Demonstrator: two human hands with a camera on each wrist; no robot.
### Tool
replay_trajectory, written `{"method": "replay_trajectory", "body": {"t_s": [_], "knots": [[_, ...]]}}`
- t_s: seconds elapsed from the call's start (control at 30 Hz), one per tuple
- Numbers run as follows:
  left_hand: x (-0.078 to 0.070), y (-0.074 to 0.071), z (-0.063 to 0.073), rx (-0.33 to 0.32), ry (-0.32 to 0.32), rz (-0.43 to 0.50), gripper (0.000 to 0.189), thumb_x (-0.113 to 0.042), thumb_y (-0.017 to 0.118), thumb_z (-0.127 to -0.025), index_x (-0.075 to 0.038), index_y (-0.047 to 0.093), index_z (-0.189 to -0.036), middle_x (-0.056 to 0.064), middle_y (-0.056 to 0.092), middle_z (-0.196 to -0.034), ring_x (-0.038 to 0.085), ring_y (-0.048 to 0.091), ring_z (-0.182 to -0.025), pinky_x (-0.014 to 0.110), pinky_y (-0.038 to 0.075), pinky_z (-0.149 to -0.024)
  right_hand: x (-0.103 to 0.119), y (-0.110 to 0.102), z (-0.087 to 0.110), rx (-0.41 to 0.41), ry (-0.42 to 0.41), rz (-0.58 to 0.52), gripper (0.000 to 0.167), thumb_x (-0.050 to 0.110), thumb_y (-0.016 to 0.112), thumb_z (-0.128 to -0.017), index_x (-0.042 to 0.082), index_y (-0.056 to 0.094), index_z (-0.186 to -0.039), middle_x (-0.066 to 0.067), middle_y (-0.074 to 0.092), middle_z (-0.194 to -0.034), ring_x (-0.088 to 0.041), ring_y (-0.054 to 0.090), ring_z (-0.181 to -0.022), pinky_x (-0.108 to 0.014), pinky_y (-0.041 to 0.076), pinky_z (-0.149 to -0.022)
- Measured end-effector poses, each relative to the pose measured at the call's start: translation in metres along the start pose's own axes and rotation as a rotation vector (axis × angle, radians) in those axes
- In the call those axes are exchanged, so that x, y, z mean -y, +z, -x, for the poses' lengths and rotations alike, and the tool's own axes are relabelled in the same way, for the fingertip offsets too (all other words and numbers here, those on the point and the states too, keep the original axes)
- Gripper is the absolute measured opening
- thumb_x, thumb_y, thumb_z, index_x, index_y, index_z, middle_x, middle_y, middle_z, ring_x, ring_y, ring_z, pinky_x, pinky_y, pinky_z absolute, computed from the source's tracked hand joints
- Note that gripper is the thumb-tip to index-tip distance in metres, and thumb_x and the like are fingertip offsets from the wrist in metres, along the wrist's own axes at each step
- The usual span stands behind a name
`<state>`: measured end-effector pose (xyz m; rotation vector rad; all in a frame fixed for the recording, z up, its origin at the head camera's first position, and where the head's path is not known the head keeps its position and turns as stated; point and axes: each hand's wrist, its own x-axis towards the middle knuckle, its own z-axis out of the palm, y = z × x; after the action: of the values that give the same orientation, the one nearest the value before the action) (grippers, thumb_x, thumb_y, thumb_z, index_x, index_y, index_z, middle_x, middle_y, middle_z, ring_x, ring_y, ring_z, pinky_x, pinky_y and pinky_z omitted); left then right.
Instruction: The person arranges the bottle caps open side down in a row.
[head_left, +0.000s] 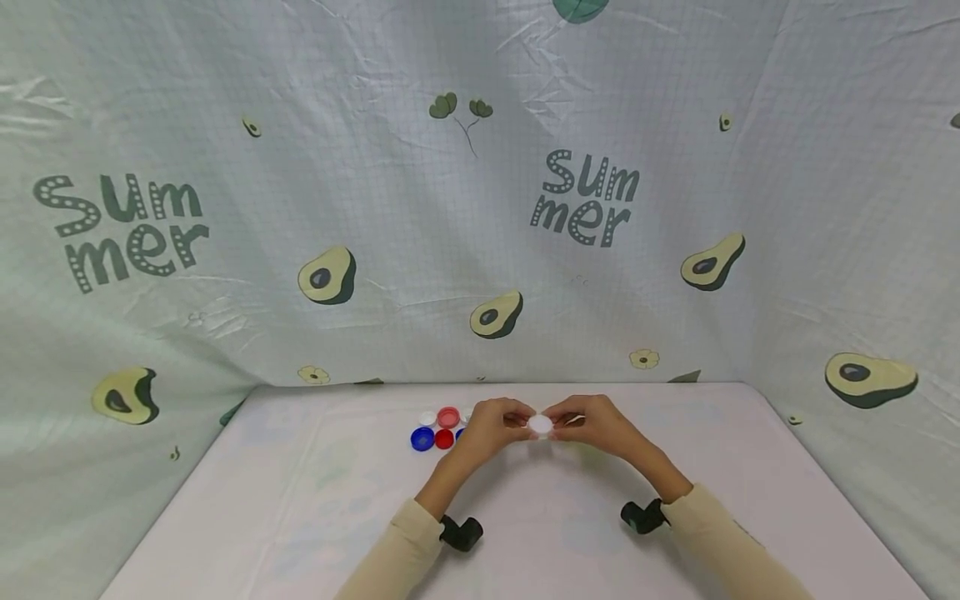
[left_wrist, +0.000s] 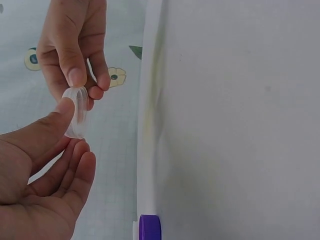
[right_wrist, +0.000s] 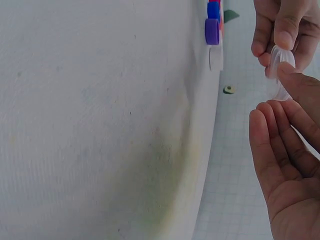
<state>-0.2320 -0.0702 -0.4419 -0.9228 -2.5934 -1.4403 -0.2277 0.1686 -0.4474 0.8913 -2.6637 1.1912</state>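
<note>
Both hands meet over the far middle of the table and hold one translucent white plastic bottle cap (head_left: 540,426). My left hand (head_left: 489,429) pinches one side of its rim between thumb and fingers, while my right hand (head_left: 596,425) pinches the opposite side. In the left wrist view the cap (left_wrist: 77,112) stands on edge to the camera, its ridged side showing. From the right wrist, thumbs lie on the near side of the cap (right_wrist: 281,75) and fingertips sit beneath its rim.
Left of the hands lies a group of caps: a blue cap (head_left: 422,439), a small red cap (head_left: 444,439), a light red cap (head_left: 448,417) and a white cap (head_left: 427,418). A purple cap (left_wrist: 150,228) stands near them. A printed curtain (head_left: 405,333) hangs behind the table (head_left: 300,517).
</note>
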Motion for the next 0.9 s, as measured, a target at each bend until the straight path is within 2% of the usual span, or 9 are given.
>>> {"method": "replay_trajectory", "body": {"t_s": [0.23, 0.5, 0.7, 0.9], "knots": [[0.002, -0.005, 0.004, -0.011, 0.012, 0.032, 0.027, -0.01, 0.084, -0.084, 0.001, 0.074, -0.107, 0.009, 0.074, -0.095, 0.021, 0.072, -0.089, 0.025, 0.059, -0.081, 0.004, 0.005, -0.004, -0.025, -0.002, 0.0, 0.03, 0.018, 0.082, -0.087, 0.007, 0.076, -0.114, 0.0, 0.075, -0.101, -0.008, 0.069, -0.089, -0.021, 0.057, -0.08], [0.002, -0.012, 0.009, -0.01, -0.037, 0.04, 0.027, -0.011, 0.081, -0.087, -0.001, 0.072, -0.11, 0.008, 0.075, -0.101, 0.02, 0.071, -0.093, 0.027, 0.059, -0.083, 0.009, 0.013, -0.007, -0.056, -0.004, -0.019, 0.033, 0.017, 0.082, -0.087, 0.006, 0.075, -0.117, -0.002, 0.074, -0.104, -0.01, 0.069, -0.09, -0.024, 0.059, -0.081], [0.004, -0.018, 0.014, -0.049, -0.062, 0.058, 0.029, -0.012, 0.082, -0.087, -0.001, 0.071, -0.112, 0.009, 0.073, -0.104, 0.021, 0.071, -0.095, 0.029, 0.059, -0.085, 0.016, 0.019, -0.014, -0.065, -0.02, -0.028, 0.035, 0.019, 0.079, -0.089, 0.01, 0.073, -0.122, -0.004, 0.073, -0.114, -0.013, 0.069, -0.096, -0.026, 0.058, -0.085], [0.004, -0.018, 0.017, -0.07, -0.084, 0.078, 0.031, -0.014, 0.082, -0.087, -0.002, 0.07, -0.112, 0.007, 0.073, -0.104, 0.018, 0.071, -0.094, 0.026, 0.059, -0.083, 0.019, 0.024, -0.011, -0.108, -0.037, -0.054, 0.029, 0.015, 0.077, -0.091, 0.011, 0.074, -0.119, -0.005, 0.072, -0.113, -0.019, 0.071, -0.099, -0.029, 0.059, -0.086]]}}
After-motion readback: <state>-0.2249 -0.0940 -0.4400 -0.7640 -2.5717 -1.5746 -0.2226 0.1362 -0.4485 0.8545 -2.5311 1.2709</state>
